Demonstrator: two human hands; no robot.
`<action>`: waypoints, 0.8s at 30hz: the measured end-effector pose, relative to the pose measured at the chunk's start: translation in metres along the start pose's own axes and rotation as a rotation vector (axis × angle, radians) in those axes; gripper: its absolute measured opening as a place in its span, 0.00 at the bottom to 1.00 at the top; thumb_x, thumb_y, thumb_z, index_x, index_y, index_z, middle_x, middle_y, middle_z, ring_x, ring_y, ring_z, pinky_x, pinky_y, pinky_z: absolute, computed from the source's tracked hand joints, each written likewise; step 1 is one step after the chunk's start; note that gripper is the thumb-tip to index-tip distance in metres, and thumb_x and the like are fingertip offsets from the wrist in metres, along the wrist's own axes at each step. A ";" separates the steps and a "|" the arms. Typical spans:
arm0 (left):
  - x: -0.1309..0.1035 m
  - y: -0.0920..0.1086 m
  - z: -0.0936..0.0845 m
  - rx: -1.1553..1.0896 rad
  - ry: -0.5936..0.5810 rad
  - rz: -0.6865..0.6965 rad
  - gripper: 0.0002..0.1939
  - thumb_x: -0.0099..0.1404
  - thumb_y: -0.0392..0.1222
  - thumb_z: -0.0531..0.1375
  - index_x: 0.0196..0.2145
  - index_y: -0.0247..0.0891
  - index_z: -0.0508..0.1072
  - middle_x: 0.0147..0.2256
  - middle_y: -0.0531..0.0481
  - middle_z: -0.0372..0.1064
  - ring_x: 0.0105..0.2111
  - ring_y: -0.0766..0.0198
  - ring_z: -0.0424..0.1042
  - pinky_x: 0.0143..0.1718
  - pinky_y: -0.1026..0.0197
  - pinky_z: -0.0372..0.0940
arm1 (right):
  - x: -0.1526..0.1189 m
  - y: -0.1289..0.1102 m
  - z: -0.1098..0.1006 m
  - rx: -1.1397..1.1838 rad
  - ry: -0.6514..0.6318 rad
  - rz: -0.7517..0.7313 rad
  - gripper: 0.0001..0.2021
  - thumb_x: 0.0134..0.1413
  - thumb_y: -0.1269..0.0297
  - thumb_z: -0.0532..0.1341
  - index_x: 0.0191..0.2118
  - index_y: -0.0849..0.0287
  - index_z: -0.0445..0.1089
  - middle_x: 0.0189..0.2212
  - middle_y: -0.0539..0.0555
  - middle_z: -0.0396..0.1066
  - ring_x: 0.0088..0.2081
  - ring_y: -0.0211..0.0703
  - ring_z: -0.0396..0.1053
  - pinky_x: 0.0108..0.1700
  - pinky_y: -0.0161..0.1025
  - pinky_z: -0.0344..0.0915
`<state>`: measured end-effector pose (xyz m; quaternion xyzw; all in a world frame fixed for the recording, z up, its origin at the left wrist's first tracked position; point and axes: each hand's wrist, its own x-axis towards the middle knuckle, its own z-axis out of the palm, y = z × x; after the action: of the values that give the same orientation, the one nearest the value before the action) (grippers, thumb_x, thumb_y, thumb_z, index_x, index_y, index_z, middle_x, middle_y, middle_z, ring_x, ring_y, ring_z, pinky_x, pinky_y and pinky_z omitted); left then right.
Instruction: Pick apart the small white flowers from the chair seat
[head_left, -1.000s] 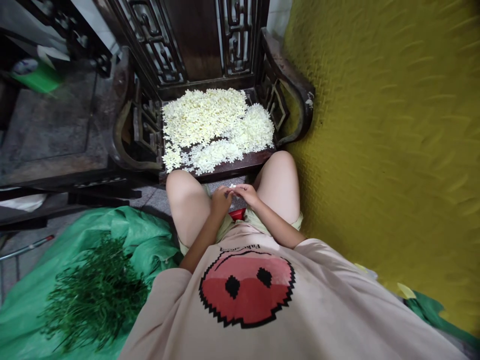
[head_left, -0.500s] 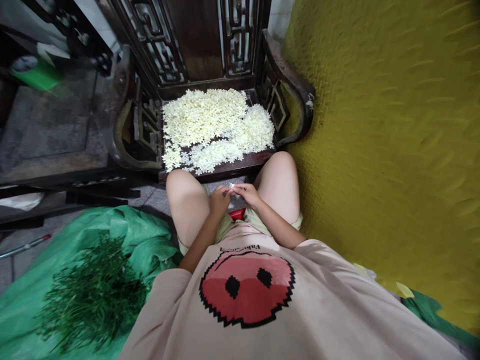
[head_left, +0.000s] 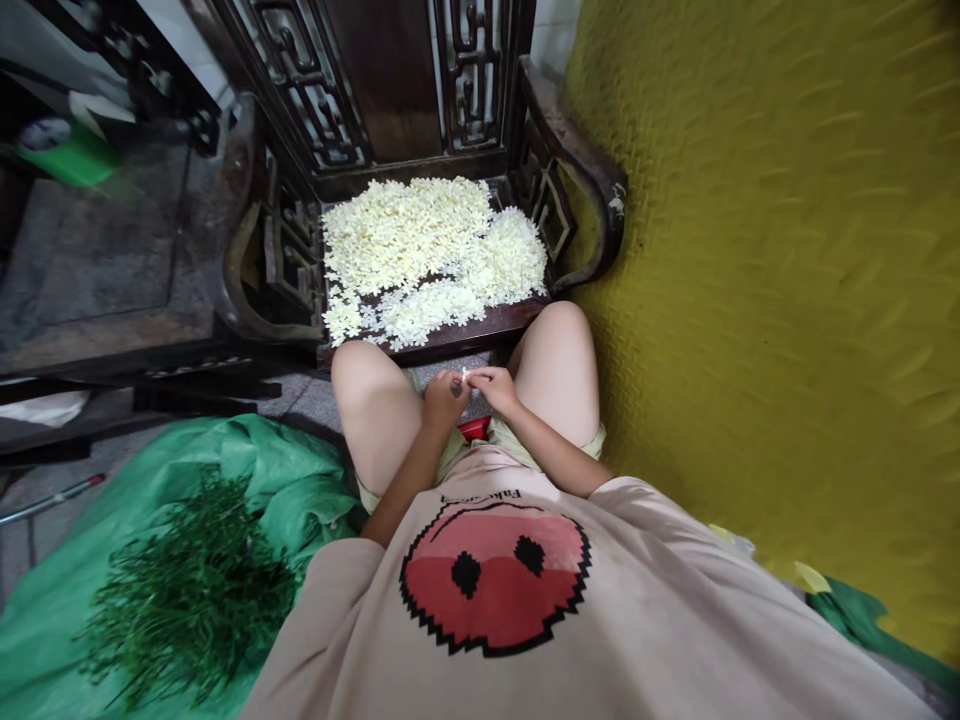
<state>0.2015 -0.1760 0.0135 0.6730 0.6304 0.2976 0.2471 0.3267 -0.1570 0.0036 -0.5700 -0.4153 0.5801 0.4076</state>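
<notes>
Closely, a small white flower (head_left: 465, 374) sits between the fingertips of both near-touching hands: right hand (head_left: 496, 389) pinching it, left hand's (head_left: 445, 397) grip unclear; its direction and long axis are too small to tell.

Chair (head_left: 397, 80) straight ahead of the person, backrest at the far side. Flowers (head_left: 409, 235) spread over its seat. Left hand (head_left: 444, 400) and right hand (head_left: 495, 390) sit between the thighs (head_left: 561, 380), short of the seat, meeting at a small flower (head_left: 464, 376). Desk (head_left: 112, 240) left of chair, just beside its left armrest; tape roll (head_left: 71, 150) on the desk, toward far left. Nearer, left of person: tarp (head_left: 247, 445) on floor (head_left: 300, 390), stems (head_left: 199, 590) on top. Rod (head_left: 52, 498) at left, beyond tarp edge. Panel (head_left: 780, 300) fills right side, just beside right armrest.
</notes>
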 end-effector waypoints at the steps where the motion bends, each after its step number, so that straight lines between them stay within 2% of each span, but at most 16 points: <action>1: 0.000 0.001 0.001 0.026 0.003 -0.009 0.02 0.58 0.37 0.55 0.28 0.38 0.67 0.29 0.48 0.66 0.32 0.62 0.66 0.37 0.59 0.60 | 0.000 0.000 0.000 -0.025 0.008 -0.010 0.08 0.36 0.61 0.63 0.25 0.60 0.74 0.28 0.54 0.75 0.34 0.45 0.72 0.39 0.40 0.66; 10: 0.001 0.005 0.005 0.074 -0.026 -0.034 0.02 0.58 0.37 0.54 0.28 0.39 0.65 0.28 0.48 0.66 0.32 0.60 0.65 0.39 0.58 0.58 | 0.001 0.002 0.000 -0.002 0.039 -0.010 0.06 0.37 0.64 0.61 0.24 0.58 0.74 0.27 0.53 0.75 0.34 0.45 0.71 0.41 0.41 0.65; 16: -0.001 0.003 0.007 0.086 -0.018 -0.055 0.06 0.60 0.38 0.54 0.25 0.39 0.64 0.26 0.49 0.65 0.30 0.61 0.65 0.36 0.59 0.58 | 0.001 0.002 0.000 -0.057 0.031 -0.018 0.06 0.38 0.63 0.61 0.25 0.58 0.73 0.28 0.52 0.74 0.32 0.44 0.69 0.38 0.39 0.63; 21: 0.000 0.001 0.008 0.138 -0.022 -0.034 0.07 0.60 0.37 0.54 0.24 0.39 0.64 0.26 0.48 0.65 0.31 0.60 0.65 0.38 0.58 0.58 | 0.000 0.008 0.002 -0.175 0.031 -0.111 0.08 0.43 0.62 0.58 0.31 0.58 0.71 0.28 0.51 0.72 0.31 0.41 0.67 0.37 0.37 0.61; 24: 0.001 0.000 0.008 0.161 -0.022 -0.036 0.07 0.60 0.37 0.54 0.24 0.39 0.63 0.27 0.47 0.66 0.33 0.59 0.66 0.40 0.57 0.57 | 0.000 0.011 0.001 -0.264 -0.031 -0.141 0.09 0.48 0.59 0.56 0.26 0.57 0.68 0.24 0.50 0.69 0.29 0.39 0.64 0.36 0.35 0.59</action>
<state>0.2078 -0.1745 0.0079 0.6825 0.6615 0.2342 0.2042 0.3262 -0.1609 -0.0064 -0.5791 -0.5332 0.4992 0.3620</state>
